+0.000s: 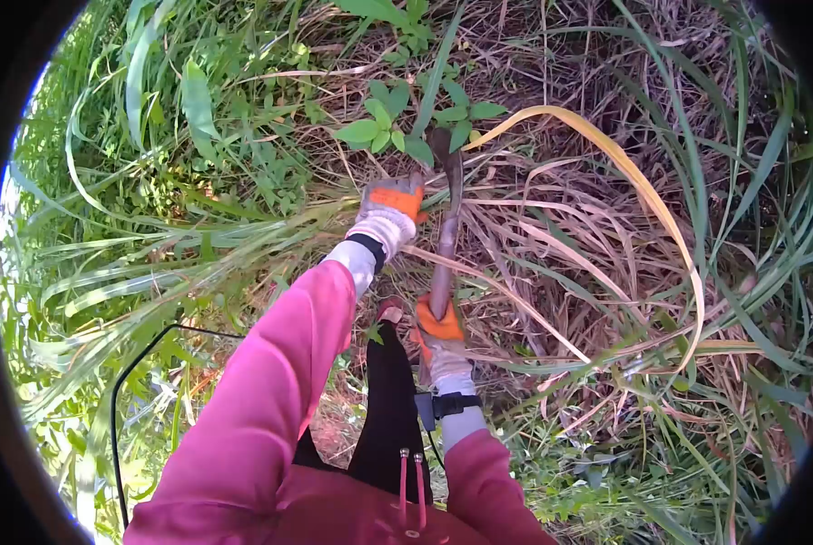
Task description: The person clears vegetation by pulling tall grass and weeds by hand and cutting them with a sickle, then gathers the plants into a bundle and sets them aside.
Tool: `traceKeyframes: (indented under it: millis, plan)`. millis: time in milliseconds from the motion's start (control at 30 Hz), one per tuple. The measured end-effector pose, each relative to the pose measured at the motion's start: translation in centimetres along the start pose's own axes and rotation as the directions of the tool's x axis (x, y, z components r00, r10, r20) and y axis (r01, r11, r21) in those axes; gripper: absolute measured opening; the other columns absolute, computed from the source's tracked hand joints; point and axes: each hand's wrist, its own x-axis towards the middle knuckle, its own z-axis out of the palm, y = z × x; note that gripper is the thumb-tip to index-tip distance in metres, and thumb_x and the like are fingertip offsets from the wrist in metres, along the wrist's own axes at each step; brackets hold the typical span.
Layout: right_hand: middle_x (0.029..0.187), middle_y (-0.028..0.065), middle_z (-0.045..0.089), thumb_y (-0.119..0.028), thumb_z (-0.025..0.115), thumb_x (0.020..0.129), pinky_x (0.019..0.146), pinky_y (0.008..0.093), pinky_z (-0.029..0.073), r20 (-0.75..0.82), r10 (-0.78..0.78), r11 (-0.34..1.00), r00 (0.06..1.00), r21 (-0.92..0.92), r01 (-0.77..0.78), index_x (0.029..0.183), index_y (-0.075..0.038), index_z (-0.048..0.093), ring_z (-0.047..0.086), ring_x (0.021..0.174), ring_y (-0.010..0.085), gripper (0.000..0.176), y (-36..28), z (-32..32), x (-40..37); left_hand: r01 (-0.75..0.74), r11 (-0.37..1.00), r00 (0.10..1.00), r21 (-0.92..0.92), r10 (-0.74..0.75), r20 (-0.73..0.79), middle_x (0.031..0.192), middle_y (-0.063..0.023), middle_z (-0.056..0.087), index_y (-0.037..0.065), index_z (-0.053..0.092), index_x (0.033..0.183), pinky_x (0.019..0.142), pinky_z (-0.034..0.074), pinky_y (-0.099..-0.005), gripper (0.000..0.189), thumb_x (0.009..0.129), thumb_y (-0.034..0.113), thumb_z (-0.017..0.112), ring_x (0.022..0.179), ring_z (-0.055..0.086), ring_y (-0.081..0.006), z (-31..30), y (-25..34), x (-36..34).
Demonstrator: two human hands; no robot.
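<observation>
My left hand (392, 207), in a white and orange work glove, is closed around a bunch of long green grass (279, 232), whose blades fan out to the left. My right hand (441, 334), gloved the same way, grips the lower end of a worn handle (443, 268). The tool looks like a sickle; its dark upper part (454, 177) curves near the left hand, and leaves partly hide its end. Several dry stalks cross in front of the handle.
Dry, matted grass (570, 218) covers the ground ahead and right. A broad-leaved plant (377, 125) grows beside the tool's end. One long yellow blade (643, 182) arches on the right. A black cable (120, 391) loops at lower left. My leg (384, 400) shows below.
</observation>
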Motion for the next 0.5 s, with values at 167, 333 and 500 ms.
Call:
traceKeyframes:
  millis: [167,333,500]
  plan:
    - [0.077,0.0079,0.062,-0.012,0.065,0.083,0.049,0.0299,0.049,-0.132,-0.07,0.992,0.989,0.092,0.082,0.109,-0.007,0.057,0.062,0.063,0.0169,0.028,-4.1,-1.2,-1.4,-0.002,0.998,0.996,-0.064,0.008,0.092,0.097,-0.016,0.068,0.009,0.063,0.105,0.078,0.051,-0.0448,0.038,0.09,0.043,0.055,0.091,0.066,-0.0323,-2.1,0.4,0.7]
    - [0.077,0.0075,0.06,-0.022,0.06,0.092,0.06,0.0364,0.055,-0.286,-0.367,0.791,0.885,0.405,0.459,0.117,-0.002,0.052,0.06,0.063,0.0161,0.033,-12.6,-5.6,-1.4,-0.033,0.999,0.963,0.017,0.028,0.266,0.109,-0.0099,0.068,0.012,0.067,0.11,0.084,0.052,-0.0435,0.045,0.092,0.048,0.049,0.1,0.066,-0.0275,-4.1,0.8,1.2]
    - [0.075,0.0064,0.054,-0.013,0.06,0.089,0.063,0.0406,0.052,-0.379,-0.408,0.672,0.831,0.492,0.554,0.111,-0.004,0.052,0.053,0.06,0.0166,0.025,-9.4,0.7,1.0,-0.096,0.995,0.967,0.022,0.088,0.239,0.111,-0.0102,0.067,0.011,0.067,0.11,0.083,0.052,-0.0446,0.035,0.093,0.034,0.047,0.101,0.065,-0.0274,-3.3,0.2,1.3]
